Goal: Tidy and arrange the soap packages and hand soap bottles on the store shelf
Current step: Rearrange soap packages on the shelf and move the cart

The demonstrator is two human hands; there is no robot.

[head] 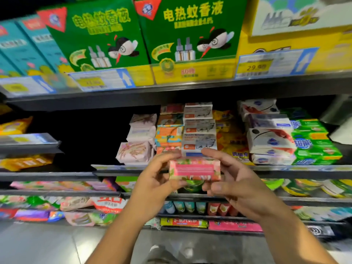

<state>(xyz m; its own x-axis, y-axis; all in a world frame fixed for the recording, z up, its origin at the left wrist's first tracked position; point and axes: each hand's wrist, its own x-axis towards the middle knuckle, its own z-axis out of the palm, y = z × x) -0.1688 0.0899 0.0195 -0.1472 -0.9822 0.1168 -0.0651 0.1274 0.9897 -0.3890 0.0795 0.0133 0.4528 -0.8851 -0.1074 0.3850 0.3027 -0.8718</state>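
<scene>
Two large green cartons (192, 29) on the top shelf read 电热蚊香液 in yellow beside a cartoon mosquito. On the shelf below, green packs (312, 141) marked 超能 sit to the right of stacked soap packages (199, 130), and a yellow price tag (256, 67) above shows 29.90. In front of that middle shelf (285, 168), the left hand (154, 181) and right hand (236, 180) hold a pink floral soap box (194, 169) level between them, each pinching one end, fingers curled above and thumb below; its label is blurred.

soap box (194, 169) between left hand (156, 181), right hand (235, 185) | soap stacks (199, 128) behind — on shelf (297, 169)
</scene>
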